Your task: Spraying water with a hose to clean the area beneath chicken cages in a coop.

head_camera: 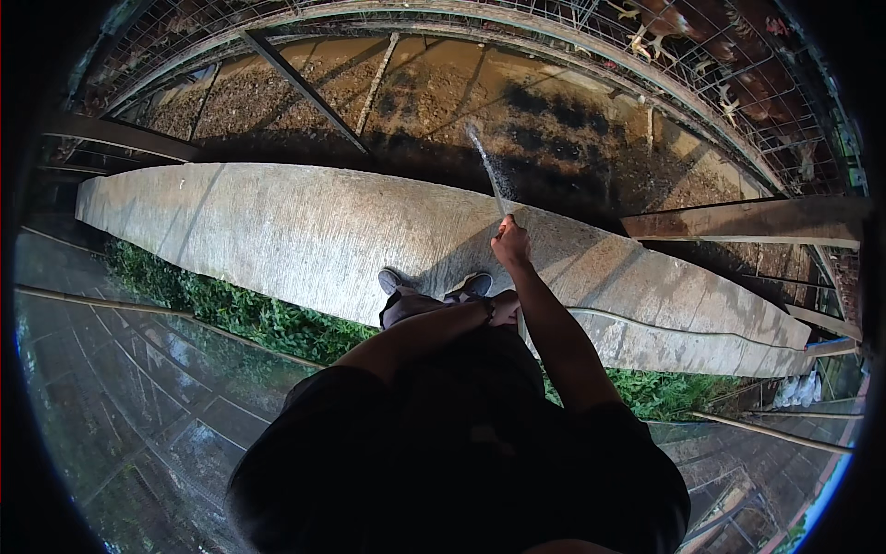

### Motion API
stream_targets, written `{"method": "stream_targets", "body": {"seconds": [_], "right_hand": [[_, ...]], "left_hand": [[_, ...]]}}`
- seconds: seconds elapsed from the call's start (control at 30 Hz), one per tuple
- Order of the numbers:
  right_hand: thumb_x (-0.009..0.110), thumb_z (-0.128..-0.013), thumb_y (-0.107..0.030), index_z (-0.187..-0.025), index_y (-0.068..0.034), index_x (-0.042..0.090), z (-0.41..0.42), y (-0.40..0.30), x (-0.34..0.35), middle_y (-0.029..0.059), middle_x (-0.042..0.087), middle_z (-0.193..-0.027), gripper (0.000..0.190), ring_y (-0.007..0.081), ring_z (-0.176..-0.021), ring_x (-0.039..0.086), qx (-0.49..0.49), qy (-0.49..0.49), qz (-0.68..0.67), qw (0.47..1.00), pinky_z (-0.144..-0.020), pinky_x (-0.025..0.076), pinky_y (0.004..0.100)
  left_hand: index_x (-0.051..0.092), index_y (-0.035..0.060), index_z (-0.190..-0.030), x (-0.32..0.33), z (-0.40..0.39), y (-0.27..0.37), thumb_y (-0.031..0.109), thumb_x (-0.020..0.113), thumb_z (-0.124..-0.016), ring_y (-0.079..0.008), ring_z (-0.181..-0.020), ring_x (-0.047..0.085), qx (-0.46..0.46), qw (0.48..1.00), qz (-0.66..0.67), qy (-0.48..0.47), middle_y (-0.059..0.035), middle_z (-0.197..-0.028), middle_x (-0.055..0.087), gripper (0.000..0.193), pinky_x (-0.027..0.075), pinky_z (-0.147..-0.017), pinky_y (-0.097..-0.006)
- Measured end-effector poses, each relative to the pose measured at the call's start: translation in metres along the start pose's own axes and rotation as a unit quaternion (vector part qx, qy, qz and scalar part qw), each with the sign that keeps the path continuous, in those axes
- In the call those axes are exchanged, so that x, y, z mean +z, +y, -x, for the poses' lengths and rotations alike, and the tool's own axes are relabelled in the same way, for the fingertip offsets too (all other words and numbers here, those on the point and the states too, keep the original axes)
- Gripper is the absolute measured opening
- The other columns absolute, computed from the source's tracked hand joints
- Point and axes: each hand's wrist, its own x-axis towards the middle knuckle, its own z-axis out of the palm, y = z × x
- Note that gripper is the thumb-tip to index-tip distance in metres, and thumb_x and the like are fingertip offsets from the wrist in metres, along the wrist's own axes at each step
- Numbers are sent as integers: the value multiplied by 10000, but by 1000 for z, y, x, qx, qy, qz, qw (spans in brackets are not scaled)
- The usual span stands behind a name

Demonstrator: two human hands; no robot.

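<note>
My right hand (512, 242) is stretched forward over the concrete walkway (277, 221), its fingers closed around the end of a pale hose (626, 317). From that end a jet of water (490, 170) shoots past the walkway's edge onto the wet, dark droppings (554, 135) below the cages. My left hand (505, 308), with a dark band at the wrist, is closed on the hose close to my waist; my right forearm partly hides it. Behind my hands the hose runs along the walkway to the right.
Wire cages (734, 83) holding brown hens curve along the far side. Wooden beams (747, 220) jut toward the walkway at right and left. A slanted brace (304, 90) crosses the droppings bed. Green plants (249, 301) and a bamboo pole (104, 301) border the near edge.
</note>
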Motion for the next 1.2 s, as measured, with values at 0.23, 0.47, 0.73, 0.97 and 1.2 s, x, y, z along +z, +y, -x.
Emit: {"method": "stream_targets", "body": {"seconds": [0.23, 0.47, 0.73, 0.97, 1.2], "right_hand": [[611, -642, -126, -857, -88, 461, 4, -4, -9, 135, 580, -811, 264, 332, -799, 564, 2, -5, -16, 1000, -695, 456, 412], [579, -636, -105, -830, -81, 453, 9, -10, -16, 130, 574, -760, 232, 330, -756, 568, -7, 15, -30, 999, -650, 452, 414], [614, -620, -115, -839, -84, 458, 6, -6, -15, 128, 584, -763, 270, 328, -752, 574, -7, 22, -45, 999, -654, 463, 407], [614, -624, -92, -820, -82, 450, 7, -7, -18, 121, 584, -759, 256, 320, -752, 576, -10, 17, -53, 998, -654, 461, 406], [531, -711, -244, -836, -71, 493, -20, 16, -5, 111, 583, -696, 217, 268, -636, 586, 37, 88, 38, 995, -557, 460, 363]], "left_hand": [[375, 121, -1125, 4, 9, 6, 443, 444, -792, -218, -1086, 398, 2, 1000, -9, -17, -51, -1150, 420, 469, 314, -897, -397], [374, 123, -1129, 6, 5, 7, 471, 453, -779, -213, -1085, 399, -10, 1000, 6, 5, -43, -1140, 425, 499, 321, -896, -380], [359, 118, -1145, 2, -2, 3, 501, 458, -767, -224, -1103, 384, 8, 1000, -23, -3, -56, -1145, 407, 547, 322, -901, -383], [340, 115, -1167, 4, 7, 10, 500, 451, -772, -230, -1127, 363, 9, 999, -35, -25, -61, -1143, 407, 562, 316, -909, -385], [454, 74, -1012, 41, 25, 35, 372, 473, -799, -201, -927, 497, 25, 998, -30, 55, -65, -951, 504, 366, 404, -806, -354]]}}
